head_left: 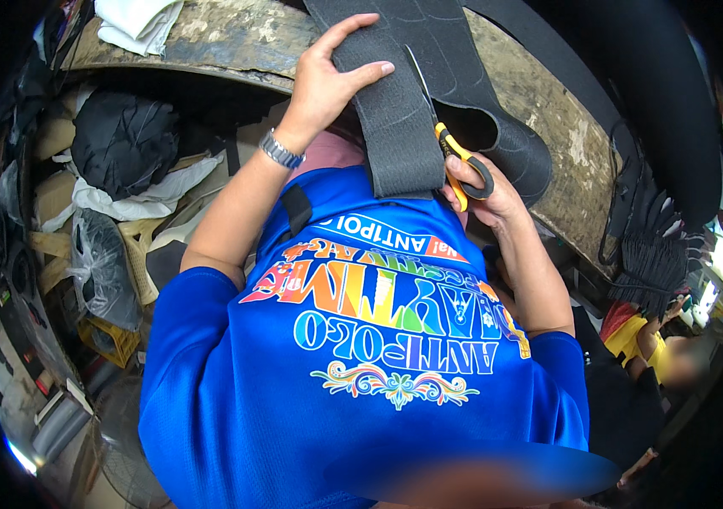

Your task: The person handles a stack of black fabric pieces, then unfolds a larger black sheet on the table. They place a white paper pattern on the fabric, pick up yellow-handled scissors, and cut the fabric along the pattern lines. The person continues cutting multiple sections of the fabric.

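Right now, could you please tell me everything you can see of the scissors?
The scissors have yellow-orange handles with black loops and slim metal blades. The right hand holds them, fingers through the loops, blades pointing up and away from the person. The blades lie along the edge of a dark grey fabric strip, which the left hand presses flat on the worn table. The blades look nearly closed; their tips are hard to make out against the dark fabric.

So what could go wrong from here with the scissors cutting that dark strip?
1. The left hand presses flat on the dark fabric strip close beside the blades of the scissors, so a slip might nick a finger.
2. The strip hangs off the worn table edge; its loose end may drag the cut off line.
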Demonstrator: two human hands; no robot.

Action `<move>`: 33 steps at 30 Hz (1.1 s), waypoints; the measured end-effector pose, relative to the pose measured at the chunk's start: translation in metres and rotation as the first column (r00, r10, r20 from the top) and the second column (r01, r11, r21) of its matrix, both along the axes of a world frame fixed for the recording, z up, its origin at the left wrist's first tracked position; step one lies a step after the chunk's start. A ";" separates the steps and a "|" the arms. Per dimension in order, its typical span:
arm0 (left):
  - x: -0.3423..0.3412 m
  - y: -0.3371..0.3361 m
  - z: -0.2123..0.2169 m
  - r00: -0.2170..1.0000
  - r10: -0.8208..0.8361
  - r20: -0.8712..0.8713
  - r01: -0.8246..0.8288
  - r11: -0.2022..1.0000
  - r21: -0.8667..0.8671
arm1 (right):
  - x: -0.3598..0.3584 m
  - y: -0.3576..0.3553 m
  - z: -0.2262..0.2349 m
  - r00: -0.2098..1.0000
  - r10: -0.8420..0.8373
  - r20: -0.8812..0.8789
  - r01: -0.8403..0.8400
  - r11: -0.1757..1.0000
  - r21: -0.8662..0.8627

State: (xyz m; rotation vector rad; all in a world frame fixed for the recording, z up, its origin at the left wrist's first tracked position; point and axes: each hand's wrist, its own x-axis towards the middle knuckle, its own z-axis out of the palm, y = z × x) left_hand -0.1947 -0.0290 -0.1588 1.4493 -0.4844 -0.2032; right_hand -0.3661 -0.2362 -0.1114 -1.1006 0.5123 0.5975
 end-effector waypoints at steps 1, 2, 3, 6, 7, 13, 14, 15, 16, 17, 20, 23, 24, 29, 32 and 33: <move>0.005 0.000 0.000 0.999 -0.031 0.044 0.029 0.998 0.047 | 0.000 0.000 -0.001 1.000 -0.003 0.001 0.003 1.000 0.003; 0.009 0.001 0.000 0.994 -0.065 0.088 0.056 0.994 0.094 | -0.001 0.001 -0.001 1.000 -0.011 0.003 0.011 1.000 0.006; 0.008 0.001 -0.002 0.996 -0.090 0.017 0.089 0.995 0.041 | -0.001 0.000 -0.002 1.000 -0.024 0.003 0.024 1.000 0.009; 0.003 0.002 -0.007 0.998 -0.065 0.025 0.066 0.997 -0.031 | -0.004 -0.001 -0.001 1.000 -0.003 0.013 0.003 1.000 0.015; 0.001 0.003 -0.009 0.998 -0.060 0.028 0.060 0.998 -0.011 | -0.005 0.000 -0.001 1.000 -0.022 0.003 0.022 0.999 0.031; -0.006 0.005 -0.005 0.994 -0.052 0.097 0.049 0.998 0.034 | -0.008 0.006 0.002 1.000 0.016 -0.017 -0.016 1.000 0.010; -0.008 0.005 -0.002 0.994 -0.064 0.093 0.064 0.998 0.009 | -0.006 0.006 0.003 0.999 0.029 -0.026 -0.030 1.000 -0.006; -0.012 0.004 0.000 0.994 -0.066 0.092 0.068 0.997 -0.020 | -0.005 0.004 0.005 0.999 0.034 -0.023 -0.035 0.999 -0.023; -0.016 0.003 0.002 0.994 -0.099 0.052 0.102 0.994 -0.041 | -0.002 0.003 0.006 0.998 0.058 0.000 -0.058 0.998 -0.022; -0.022 0.002 0.003 0.992 -0.123 0.013 0.123 0.990 -0.066 | 0.001 0.002 0.007 0.996 0.081 0.021 -0.081 0.997 -0.020; -0.028 0.001 0.004 0.993 -0.113 0.017 0.114 0.992 -0.057 | 0.005 0.004 0.007 0.995 0.089 0.044 -0.087 0.995 -0.043; -0.029 0.003 0.001 0.993 -0.114 -0.029 0.111 0.989 -0.092 | 0.004 0.011 0.007 0.998 0.031 0.049 -0.030 0.999 -0.012; -0.029 0.004 0.000 0.994 -0.112 -0.018 0.110 0.991 -0.081 | 0.002 0.013 0.007 0.999 0.010 0.051 -0.009 1.000 -0.007; -0.029 0.004 0.000 0.999 -0.048 0.010 0.049 0.998 -0.042 | 0.000 0.018 0.009 0.999 -0.039 0.013 0.039 0.999 -0.012; -0.012 0.007 0.005 0.997 0.007 -0.072 -0.009 1.000 -0.028 | 0.000 0.016 0.012 1.000 -0.029 0.012 0.029 0.999 -0.045; -0.004 0.008 0.006 0.989 -0.027 -0.148 0.014 0.996 -0.089 | 0.000 0.016 0.012 1.000 -0.017 0.010 0.017 0.999 -0.037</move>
